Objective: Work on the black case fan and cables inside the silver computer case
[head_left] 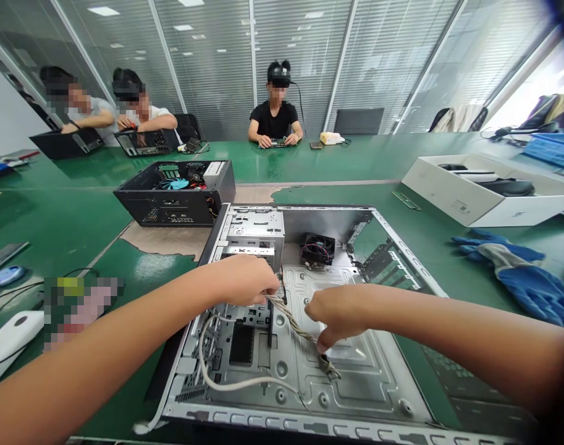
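Note:
An open, nearly bare computer case (356, 371) lies flat on the green table in front of me. My left hand (242, 279) is closed round the upper end of a twisted cable bundle (293, 324) beside the drive cage (254, 238). My right hand (340, 312) pinches the same bundle lower down, near its connector (328, 366) on the case floor. A white cable (226, 383) loops across the case's left side. A small black fan (317, 249) sits at the back of the case.
A second black computer case (175, 193) stands behind mine. Blue work gloves (522, 272) and a white box (485, 191) lie at the right. White devices (8, 337) lie at the left. Three people sit along the far side of the table.

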The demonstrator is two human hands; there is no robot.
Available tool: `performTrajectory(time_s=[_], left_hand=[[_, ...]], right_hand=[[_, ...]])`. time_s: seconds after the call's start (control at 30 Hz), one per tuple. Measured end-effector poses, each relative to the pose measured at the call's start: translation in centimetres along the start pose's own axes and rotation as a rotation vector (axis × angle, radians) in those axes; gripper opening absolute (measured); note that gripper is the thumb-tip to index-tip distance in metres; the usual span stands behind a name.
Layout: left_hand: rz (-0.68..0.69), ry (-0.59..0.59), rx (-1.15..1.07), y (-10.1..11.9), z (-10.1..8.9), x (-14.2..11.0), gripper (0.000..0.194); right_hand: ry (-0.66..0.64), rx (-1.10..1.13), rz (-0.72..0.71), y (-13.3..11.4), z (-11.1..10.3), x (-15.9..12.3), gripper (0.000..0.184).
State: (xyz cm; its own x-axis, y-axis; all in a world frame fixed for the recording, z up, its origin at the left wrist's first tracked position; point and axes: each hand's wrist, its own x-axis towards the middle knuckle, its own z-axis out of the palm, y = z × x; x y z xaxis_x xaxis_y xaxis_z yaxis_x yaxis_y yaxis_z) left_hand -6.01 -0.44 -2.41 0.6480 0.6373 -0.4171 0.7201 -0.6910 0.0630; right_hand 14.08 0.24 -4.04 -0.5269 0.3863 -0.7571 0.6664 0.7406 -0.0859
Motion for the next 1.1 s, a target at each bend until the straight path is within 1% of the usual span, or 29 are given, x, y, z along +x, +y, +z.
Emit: performTrajectory(time_s=[0.03,0.1,0.23,0.27,0.33,0.37,0.43,0.47,0.5,0.53,0.63,0.7,0.77,0.87,0.93,1.0,1.1], left_hand=[[-0.001,-0.004,0.019,0.2,-0.1,0.2,0.007],[0.003,-0.019,0.066,0.8,-0.5,0.5,0.008],[0.043,-0.069,0.137,2.8,-2.0,1.7,0.008],[0.061,-0.088,0.161,3.5,-2.5,2.1,0.01],[0.106,-0.15,0.179,5.0,-3.3,3.1,0.011],[0.128,-0.204,0.187,5.7,-3.6,3.6,0.01],[0.139,-0.288,0.224,6.8,-4.2,4.8,0.011],[0.139,-0.308,0.245,7.2,-4.3,5.4,0.012],[0.138,-0.319,0.264,7.4,-4.4,6.0,0.012],[0.138,-0.334,0.276,7.4,-4.4,6.6,0.013],[0.166,-0.311,0.307,6.5,-3.7,7.9,0.02],[0.16,-0.291,0.275,5.5,-3.1,8.2,0.021],[0.166,-0.258,0.243,4.7,-2.5,8.2,0.02],[0.15,-0.221,0.212,4.1,-2.0,7.9,0.02],[0.166,-0.183,0.176,4.0,-1.9,7.7,0.02],[0.185,-0.161,0.147,4.0,-1.9,7.7,0.02],[0.178,-0.169,0.138,3.8,-1.9,7.7,0.021]], right_hand=[[0.017,-0.023,0.013,0.4,-0.2,-0.2,0.042],[0.049,-0.05,0.025,1.6,-0.7,-0.6,0.033],[0.193,-0.083,0.168,4.4,-1.8,-1.0,0.023],[0.239,-0.085,0.217,5.2,-2.2,-1.0,0.02],[0.329,-0.087,0.293,6.7,-2.9,-0.7,0.021],[0.352,-0.09,0.339,7.3,-3.2,-0.5,0.021],[0.449,-0.098,0.351,8.4,-3.7,0.2,0.024],[0.497,-0.073,0.357,8.7,-3.8,0.7,0.026],[0.518,-0.065,0.354,9.0,-3.9,1.1,0.03],[0.54,-0.064,0.344,9.0,-3.8,1.6,0.032],[0.556,-0.053,0.302,8.7,-3.4,2.9,0.028],[0.55,-0.037,0.283,8.4,-3.1,3.4,0.024],[0.556,-0.01,0.271,8.3,-2.8,3.6,0.024],[0.559,0.064,0.294,8.6,-2.7,3.3,0.028],[0.563,0.119,0.293,9.0,-2.8,3.0,0.029],[0.572,0.172,0.273,9.5,-3.0,2.6,0.028],[0.58,0.229,0.225,9.7,-3.4,1.9,0.025]])
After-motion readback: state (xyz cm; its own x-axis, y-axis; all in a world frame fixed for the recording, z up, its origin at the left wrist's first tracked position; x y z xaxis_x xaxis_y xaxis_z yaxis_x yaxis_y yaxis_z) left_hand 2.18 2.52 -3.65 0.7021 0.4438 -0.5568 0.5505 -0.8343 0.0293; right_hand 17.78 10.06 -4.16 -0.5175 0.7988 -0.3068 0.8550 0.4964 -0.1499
